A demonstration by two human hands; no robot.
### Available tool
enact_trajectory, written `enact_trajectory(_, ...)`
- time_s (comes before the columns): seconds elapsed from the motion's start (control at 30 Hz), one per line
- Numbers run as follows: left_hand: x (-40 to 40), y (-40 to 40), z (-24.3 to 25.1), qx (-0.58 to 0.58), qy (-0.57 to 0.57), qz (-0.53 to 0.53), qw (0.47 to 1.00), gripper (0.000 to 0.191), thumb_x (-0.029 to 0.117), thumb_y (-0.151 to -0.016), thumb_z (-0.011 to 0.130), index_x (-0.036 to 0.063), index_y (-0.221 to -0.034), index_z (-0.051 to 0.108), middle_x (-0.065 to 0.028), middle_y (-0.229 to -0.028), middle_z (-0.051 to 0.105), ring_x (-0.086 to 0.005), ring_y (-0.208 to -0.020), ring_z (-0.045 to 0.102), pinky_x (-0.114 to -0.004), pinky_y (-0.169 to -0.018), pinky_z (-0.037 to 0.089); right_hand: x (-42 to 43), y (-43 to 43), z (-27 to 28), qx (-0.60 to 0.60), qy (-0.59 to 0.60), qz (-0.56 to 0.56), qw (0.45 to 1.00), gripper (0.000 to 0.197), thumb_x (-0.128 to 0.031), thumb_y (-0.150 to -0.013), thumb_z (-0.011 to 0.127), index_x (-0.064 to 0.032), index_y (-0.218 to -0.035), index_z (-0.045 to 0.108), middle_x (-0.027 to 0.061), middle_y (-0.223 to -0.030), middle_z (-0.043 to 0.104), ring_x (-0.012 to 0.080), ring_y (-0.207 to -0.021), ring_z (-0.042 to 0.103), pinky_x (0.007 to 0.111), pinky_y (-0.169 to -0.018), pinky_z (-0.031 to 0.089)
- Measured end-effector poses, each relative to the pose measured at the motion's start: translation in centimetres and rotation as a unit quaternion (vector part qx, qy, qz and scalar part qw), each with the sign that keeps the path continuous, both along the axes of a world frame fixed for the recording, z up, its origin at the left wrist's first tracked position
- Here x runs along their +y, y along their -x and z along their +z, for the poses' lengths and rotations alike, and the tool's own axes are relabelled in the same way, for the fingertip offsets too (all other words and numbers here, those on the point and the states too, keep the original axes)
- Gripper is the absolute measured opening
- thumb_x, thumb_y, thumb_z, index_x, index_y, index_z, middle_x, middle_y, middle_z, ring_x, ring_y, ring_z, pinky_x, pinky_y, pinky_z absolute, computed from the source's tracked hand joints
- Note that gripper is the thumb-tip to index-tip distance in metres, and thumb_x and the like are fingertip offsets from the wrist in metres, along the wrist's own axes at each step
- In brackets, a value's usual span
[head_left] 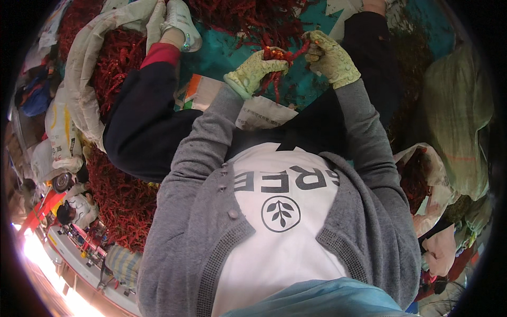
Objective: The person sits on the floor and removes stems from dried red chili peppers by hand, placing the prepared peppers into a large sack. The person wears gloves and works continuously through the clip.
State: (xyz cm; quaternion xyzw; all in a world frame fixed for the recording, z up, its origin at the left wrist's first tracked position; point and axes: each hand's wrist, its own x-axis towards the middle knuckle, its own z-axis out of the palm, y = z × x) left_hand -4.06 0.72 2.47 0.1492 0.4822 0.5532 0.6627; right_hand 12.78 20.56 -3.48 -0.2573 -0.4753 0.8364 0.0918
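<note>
My left hand (259, 73), in a patterned yellow-green glove, is closed around a bunch of dried red chili peppers (273, 85) that stick out above and below the fingers. To its right, my right hand (332, 59), in a matching glove, pinches a single red chili (302, 50) between thumb and fingers. The inner end of that chili meets the bunch; whether it is joined to it I cannot tell. Just beyond both hands lies a large heap of red chilies (245, 16) on a teal sheet (222, 47).
A pale woven sack (81, 79) curves around more chilies (122, 59) on the left. At right stand a full greenish sack (455, 119) and an open white sack (435, 202) of dark red chilies. Another person (81, 210) is far off at lower left. Printed sacking (265, 113) lies before my lap.
</note>
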Motion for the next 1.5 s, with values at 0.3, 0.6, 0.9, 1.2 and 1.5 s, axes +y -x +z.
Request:
enact_trajectory(0.3, -0.8, 2.5, -2.9, 0.063, 0.142, 0.092, 0.984, 0.030, 0.022, -0.088, 0.072, 0.0068, -0.114, 0.068, -0.0034, -0.098, 0.069, -0.0138, -0.089, 0.062, -0.030, -0.078, 0.051, -1.4, -1.9, 2.3, 0.045, 0.184, -0.033, 0.981, 0.020, -0.018, -0.098, 0.060, -0.0041, -0.110, 0.066, 0.0019, -0.090, 0.064, 0.0126, -0.076, 0.057, 0.026, -0.072, 0.051)
enact_trajectory(0.6, 1.1, -2.4, -3.2, 0.152, 0.063, -0.043, 0.985, 0.035, 0.020, -0.086, 0.076, 0.0047, -0.116, 0.068, -0.0054, -0.107, 0.070, -0.0147, -0.097, 0.064, -0.030, -0.086, 0.051, -7.3, 0.7, 4.5, -0.079, -0.104, -0.073, 0.989, 0.016, -0.016, -0.095, 0.065, -0.0061, -0.108, 0.066, 0.0017, -0.094, 0.066, 0.0101, -0.081, 0.059, 0.027, -0.072, 0.051)
enact_trajectory(0.9, 1.1, -0.1, -0.3, 0.349, -0.002, -0.183, 0.919, 0.057, 0.028, -0.082, 0.080, 0.0012, -0.128, 0.059, -0.0087, -0.113, 0.069, -0.0163, -0.104, 0.064, -0.031, -0.091, 0.052, -5.6, -0.8, 1.5, 0.039, 0.192, 0.035, 0.980, 0.022, -0.018, -0.096, 0.065, -0.0042, -0.113, 0.063, 0.0016, -0.095, 0.064, 0.0081, -0.080, 0.057, 0.023, -0.066, 0.047)
enact_trajectory(1.2, 0.1, -1.9, -4.5, 0.293, 0.040, -0.133, 0.946, 0.047, 0.028, -0.084, 0.077, 0.0003, -0.119, 0.063, -0.0081, -0.110, 0.069, -0.0153, -0.098, 0.065, -0.031, -0.085, 0.053, -8.3, -0.3, 3.2, -0.123, -0.215, -0.009, 0.969, 0.014, -0.014, -0.096, 0.060, -0.0050, -0.107, 0.062, 0.0037, -0.093, 0.065, 0.0111, -0.078, 0.059, 0.026, -0.068, 0.050)
enact_trajectory(1.5, 0.0, -2.1, -3.6, 0.442, -0.053, -0.178, 0.878, 0.044, 0.024, -0.084, 0.078, -0.0005, -0.118, 0.064, -0.0108, -0.112, 0.068, -0.0155, -0.100, 0.064, -0.030, -0.085, 0.054, -5.1, -2.8, 2.6, 0.038, 0.311, 0.079, 0.946, 0.019, -0.011, -0.096, 0.063, -0.0031, -0.112, 0.061, 0.0044, -0.091, 0.063, 0.0109, -0.073, 0.054, 0.025, -0.062, 0.045)
